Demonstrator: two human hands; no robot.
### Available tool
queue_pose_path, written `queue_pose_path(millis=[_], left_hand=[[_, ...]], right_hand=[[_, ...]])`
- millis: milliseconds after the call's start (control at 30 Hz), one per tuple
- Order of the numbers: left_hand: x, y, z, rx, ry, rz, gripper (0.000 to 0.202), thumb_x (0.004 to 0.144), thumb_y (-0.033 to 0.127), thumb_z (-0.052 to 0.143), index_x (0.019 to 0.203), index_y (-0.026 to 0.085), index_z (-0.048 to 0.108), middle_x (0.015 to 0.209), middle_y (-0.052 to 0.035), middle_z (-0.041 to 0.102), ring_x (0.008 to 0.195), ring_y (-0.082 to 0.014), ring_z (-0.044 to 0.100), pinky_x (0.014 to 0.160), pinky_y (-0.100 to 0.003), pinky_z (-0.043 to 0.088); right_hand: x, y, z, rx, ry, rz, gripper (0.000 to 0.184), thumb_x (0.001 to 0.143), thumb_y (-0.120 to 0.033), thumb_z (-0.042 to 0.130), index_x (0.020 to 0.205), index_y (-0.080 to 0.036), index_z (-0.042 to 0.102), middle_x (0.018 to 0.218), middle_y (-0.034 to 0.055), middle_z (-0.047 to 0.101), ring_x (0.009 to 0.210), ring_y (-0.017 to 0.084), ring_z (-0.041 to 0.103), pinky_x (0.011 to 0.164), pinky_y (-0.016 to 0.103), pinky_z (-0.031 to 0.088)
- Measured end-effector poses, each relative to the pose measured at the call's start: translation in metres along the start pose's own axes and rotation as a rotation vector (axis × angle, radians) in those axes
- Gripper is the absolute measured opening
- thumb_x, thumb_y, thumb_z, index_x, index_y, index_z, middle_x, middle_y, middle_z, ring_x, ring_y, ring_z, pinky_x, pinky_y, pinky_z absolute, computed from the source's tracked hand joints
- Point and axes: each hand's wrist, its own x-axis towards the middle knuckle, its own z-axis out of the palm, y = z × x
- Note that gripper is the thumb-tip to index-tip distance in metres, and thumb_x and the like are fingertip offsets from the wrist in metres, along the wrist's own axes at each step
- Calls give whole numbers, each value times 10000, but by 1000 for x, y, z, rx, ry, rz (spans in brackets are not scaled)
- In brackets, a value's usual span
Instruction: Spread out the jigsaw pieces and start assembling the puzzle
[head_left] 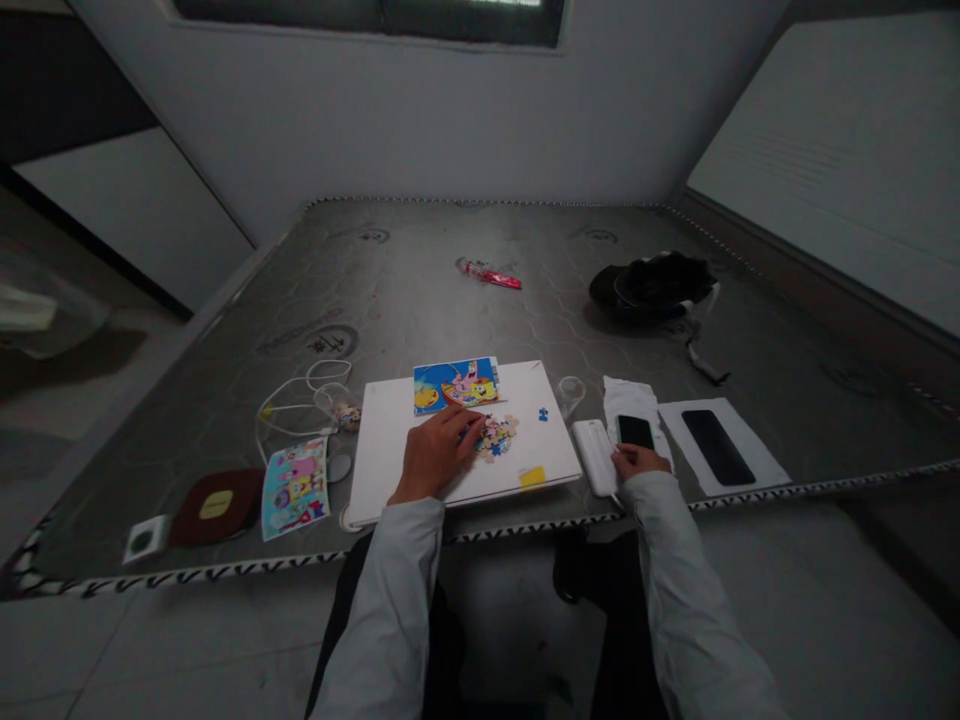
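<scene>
My left hand (439,450) is over a white flat box (390,450), at the left edge of a small heap of jigsaw puzzle pieces (496,438). Its thumb and forefinger point at the heap with a gap between them. One blue puzzle piece (543,414) lies apart, right of the heap. A cartoon picture card (456,385) rests at the back of the box. My right hand (641,461) is at the lower edge of a black phone (635,432), beside a white power bank (596,457). Its fingers are bent together; whatever is between them is hidden.
A second cartoon sheet (295,486), a brown case (218,506) and a white cable (261,425) lie to the left. A dark phone (718,447) is on white paper at right. Farther back are a red packet (491,274) and a black cap (652,287).
</scene>
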Motion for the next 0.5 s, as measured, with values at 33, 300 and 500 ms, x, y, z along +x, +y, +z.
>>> queue_pose_path(millis=[33, 300, 500], left_hand=[[0, 0, 0, 0, -1, -2, 270, 985, 397, 522, 1004, 237, 740, 1022, -21, 742, 885, -152, 690, 657, -240, 478], [2, 1, 0, 4, -13, -4, 253, 978, 385, 539, 1000, 236, 742, 1023, -19, 746, 903, -153, 689, 673, -240, 488], [2, 1, 2, 18, -10, 5, 251, 978, 388, 542, 1005, 239, 741, 1025, -14, 746, 891, -152, 694, 665, -244, 493]], right_hand=[[-1, 1, -5, 1, 28, 15, 320, 796, -318, 654, 1062, -188, 774, 940, 86, 782, 944, 241, 720, 860, 323, 540], [-9, 9, -58, -65, 35, 33, 307, 874, -393, 550, 974, -213, 778, 819, 66, 770, 826, 223, 707, 766, 320, 519], [-37, -35, -28, -348, -19, -19, 484, 886, -386, 571, 1290, -125, 631, 1233, 173, 679, 1130, 277, 629, 923, 339, 471]])
